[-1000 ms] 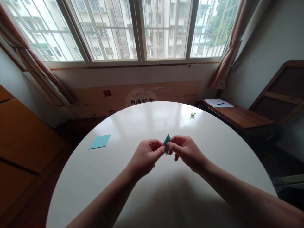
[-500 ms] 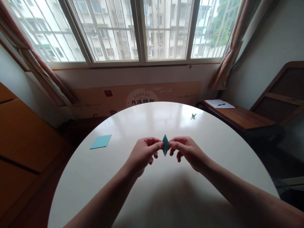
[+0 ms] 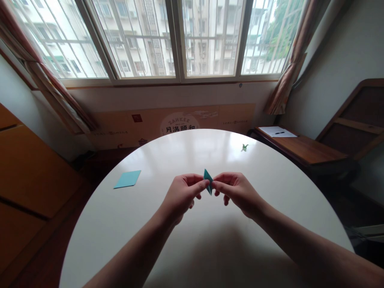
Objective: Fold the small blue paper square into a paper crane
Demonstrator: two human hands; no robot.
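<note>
A small teal folded paper (image 3: 207, 176), shaped like a narrow diamond, is held up above the white table (image 3: 120, 240). My left hand (image 3: 183, 196) pinches its left side between thumb and fingers, the thumb lying across the front. From the other side my right hand (image 3: 237, 190) grips the right edge with thumb and index finger, its lower fingers curled loosely beneath. The paper leans slightly, its upper tip to the left. Both thumbs hide part of its middle.
A flat stack or sheet of teal square paper (image 3: 127, 179) lies on the table's left. Toward the far right edge sits a small green folded paper figure (image 3: 245, 147). Beyond, a wooden side table (image 3: 324, 150) bears a white paper (image 3: 274, 131) with a pen (image 3: 280, 133).
The folded paper has tilted, its top tip shifting left and its lower tip right. My left thumb has moved further across its front. Both hands stay in nearly the same place.
</note>
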